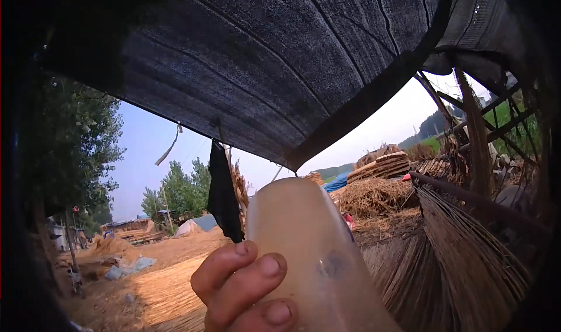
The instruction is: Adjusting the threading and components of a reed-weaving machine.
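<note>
Holding up, at the centre and very near, a milky, translucent container (310, 238), with its rounded end toward the far side and its near end cut off by the lower border. Gripping it from the left side with bent fingers of, by judgement, the right hand (248, 291), with three fingertips resting against the wall; cannot see thumb or palm. Cannot tell the state of the left hand, out of view. Can count grasping and lifting as already done; letting go and setting down, as not yet done. Cannot tell the amount of any content, so cannot judge the progress more exactly. Can see on the right, beyond the container, a fan-like bundle of long dry stalks (461, 250), not in any visible grip, and by it a dark bar (467, 201) and a wooden post (476, 133), probably limiting movement there. Farther away, can see a heap of straw (374, 200). To the left, can find wider room above stalks laid on the ground (169, 291). Overhead, must mind a dark canopy (274, 57) and, at its far edge, a hanging black cloth (222, 192); from one view, cannot tell the true gap to either.
</note>
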Motion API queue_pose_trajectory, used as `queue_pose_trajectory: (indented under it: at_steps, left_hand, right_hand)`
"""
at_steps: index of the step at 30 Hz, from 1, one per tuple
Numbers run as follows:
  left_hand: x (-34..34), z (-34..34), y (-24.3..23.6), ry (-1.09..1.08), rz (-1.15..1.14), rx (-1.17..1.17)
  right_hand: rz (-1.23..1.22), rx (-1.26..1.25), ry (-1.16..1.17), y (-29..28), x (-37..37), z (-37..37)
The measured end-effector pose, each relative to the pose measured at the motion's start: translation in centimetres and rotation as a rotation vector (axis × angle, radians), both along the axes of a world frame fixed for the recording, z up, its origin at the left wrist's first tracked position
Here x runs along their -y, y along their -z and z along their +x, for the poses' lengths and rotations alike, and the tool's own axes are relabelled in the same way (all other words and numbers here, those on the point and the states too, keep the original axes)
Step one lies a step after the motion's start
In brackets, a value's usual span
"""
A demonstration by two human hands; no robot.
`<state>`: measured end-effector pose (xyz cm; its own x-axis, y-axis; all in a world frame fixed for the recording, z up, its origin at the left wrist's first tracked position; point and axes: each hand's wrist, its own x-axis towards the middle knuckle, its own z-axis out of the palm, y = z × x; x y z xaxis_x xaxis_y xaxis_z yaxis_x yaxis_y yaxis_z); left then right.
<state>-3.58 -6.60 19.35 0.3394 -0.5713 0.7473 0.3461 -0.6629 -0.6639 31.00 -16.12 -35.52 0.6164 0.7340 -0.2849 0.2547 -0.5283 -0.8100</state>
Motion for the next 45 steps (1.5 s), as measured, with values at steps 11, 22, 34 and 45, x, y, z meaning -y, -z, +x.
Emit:
queue_pose_trajectory:
  at_steps: [11, 22, 34, 45]
  left_hand:
    - [-5.1, 3.5, 5.5, 0.284, -0.233, -0.018]
    - [-5.1, 7.5, 21.5, 0.198, -1.043, -0.007]
    - [-7.8, 5.9, 31.1, 0.257, -1.592, -0.476]
    - [-7.0, 3.6, 30.8, -0.077, -1.371, -0.384]
  right_hand:
    - [-0.064, -0.131, 0.213, 6.6, 9.2, -1.4]
    - [0.075, -0.186, 0.386, 5.9, 14.0, -2.7]
    - [0.488, 0.316, -0.334, -20.4, -1.5, -7.7]
    - [0.77, 0.527, -0.567, -24.2, -5.6, -10.6]
